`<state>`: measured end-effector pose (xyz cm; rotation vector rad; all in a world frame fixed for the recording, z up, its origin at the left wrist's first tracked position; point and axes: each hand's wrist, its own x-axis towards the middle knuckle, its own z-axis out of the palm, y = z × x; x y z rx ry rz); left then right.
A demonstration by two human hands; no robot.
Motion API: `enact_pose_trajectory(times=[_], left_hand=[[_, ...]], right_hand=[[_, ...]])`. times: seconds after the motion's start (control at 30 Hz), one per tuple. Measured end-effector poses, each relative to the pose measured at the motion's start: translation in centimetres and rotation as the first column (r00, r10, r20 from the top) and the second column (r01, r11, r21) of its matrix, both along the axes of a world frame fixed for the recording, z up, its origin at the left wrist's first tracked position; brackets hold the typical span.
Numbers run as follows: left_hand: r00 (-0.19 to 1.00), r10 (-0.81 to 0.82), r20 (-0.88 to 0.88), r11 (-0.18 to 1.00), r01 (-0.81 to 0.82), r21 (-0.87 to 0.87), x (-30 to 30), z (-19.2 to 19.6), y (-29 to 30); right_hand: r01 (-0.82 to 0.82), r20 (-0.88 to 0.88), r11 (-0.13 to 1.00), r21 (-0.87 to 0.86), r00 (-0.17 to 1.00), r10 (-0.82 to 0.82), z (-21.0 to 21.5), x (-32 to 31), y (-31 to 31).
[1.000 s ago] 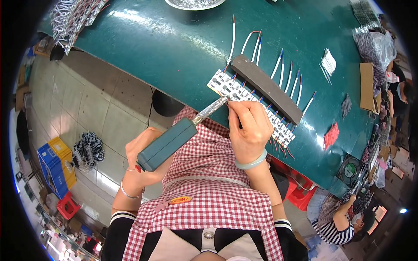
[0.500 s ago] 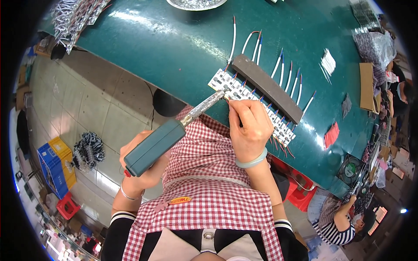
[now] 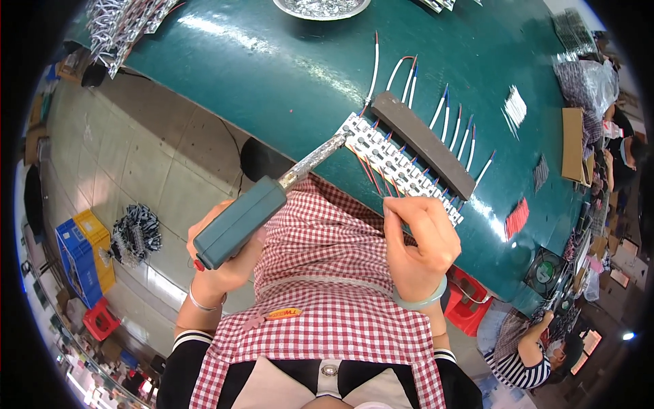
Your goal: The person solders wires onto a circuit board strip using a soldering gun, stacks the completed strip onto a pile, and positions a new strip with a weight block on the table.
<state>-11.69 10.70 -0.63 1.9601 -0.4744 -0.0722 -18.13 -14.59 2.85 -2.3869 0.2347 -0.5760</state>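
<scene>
My left hand [image 3: 235, 273] is wrapped round the handle of a green soldering iron [image 3: 242, 221]. Its silvery, crusted shaft points up and right, and the tip meets the left end of a white circuit board strip [image 3: 392, 163]. Below the strip, my right hand [image 3: 426, 235] has thumb and fingertips pinched together beside thin red wires [image 3: 371, 174] that hang off the near edge. Whether a wire is in that pinch is too small to tell. A dark grey-brown bar [image 3: 426, 146] lies along the far side, over white-sleeved wires [image 3: 436, 112] that stick out beyond it.
A round metal dish [image 3: 323, 12] stands at the far edge of the green table [image 3: 272, 88]. Bundles of white wires [image 3: 515, 109] and red wires [image 3: 517, 217] lie to the right, near a cardboard box [image 3: 575, 146] and a small fan [image 3: 545, 271]. A person [image 3: 521, 351] sits lower right.
My right hand has drawn back from the strip, down and right, uncovering red wires. The iron's tip has shifted slightly up and left to the strip's end.
</scene>
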Motion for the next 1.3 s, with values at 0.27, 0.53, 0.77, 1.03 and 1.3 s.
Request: enact_pose_trajectory(times=[0.27, 0.53, 0.77, 1.03, 1.3], left_hand=[[0.998, -0.027, 0.058, 1.000, 0.027, 0.002, 0.8, 0.3, -0.4], [0.996, -0.071, 0.052, 0.997, 0.069, 0.041, 1.4, 0.7, -0.8], [0.995, -0.102, 0.005, 0.994, 0.102, 0.049, 1.7, 0.5, -0.8], [0.995, -0.099, -0.007, 0.993, 0.099, 0.063, 1.7, 0.8, -0.7], [0.988, -0.026, 0.152, 1.000, 0.026, 0.001, 1.0, 0.4, -0.3]], right_hand=[[-0.018, 0.161, 0.998, -0.059, 0.987, 0.028, -5.4, 4.8, 1.1], [0.009, 0.158, 0.988, -0.156, 0.987, 0.016, -6.0, 5.2, 1.3], [0.014, 0.147, 0.985, -0.170, 0.989, 0.012, -5.9, 5.1, 1.4], [0.020, 0.150, 0.984, -0.179, 0.989, 0.008, -6.0, 5.1, 1.5], [0.036, 0.164, 0.985, -0.169, 0.986, -0.008, -6.1, 5.4, 1.5]])
